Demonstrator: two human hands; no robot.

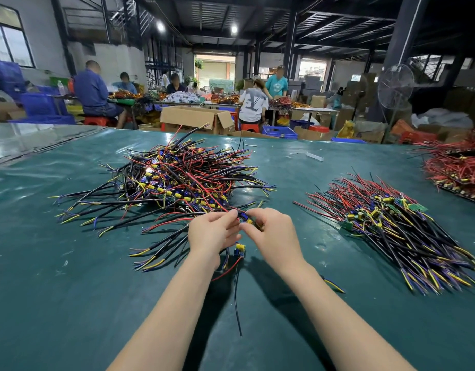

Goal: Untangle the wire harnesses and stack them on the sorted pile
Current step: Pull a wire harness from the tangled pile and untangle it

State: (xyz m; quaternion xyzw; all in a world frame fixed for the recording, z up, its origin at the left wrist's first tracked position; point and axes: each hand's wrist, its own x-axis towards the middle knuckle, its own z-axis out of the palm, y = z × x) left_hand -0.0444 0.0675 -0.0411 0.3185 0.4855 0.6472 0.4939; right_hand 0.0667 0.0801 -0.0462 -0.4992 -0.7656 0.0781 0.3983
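Observation:
A tangled heap of wire harnesses [177,180], with black, red, yellow and blue leads and small circuit boards, lies on the green table cover [70,277] ahead of me. At its near edge my left hand [212,234] and my right hand [271,234] meet, both pinching one small harness board [245,218] between the fingertips. A second small board with a yellow part [239,249] hangs just below the hands, and its black lead [237,303] trails toward me. The sorted pile [391,226] lies to the right, its wires aligned side by side.
Another pile of red-wired boards [455,167] sits at the far right edge. A loose yellow-tipped wire end [334,285] lies near my right forearm. A small white piece [314,156] lies further back. Beyond the table are open cardboard boxes [196,117], blue crates and seated workers.

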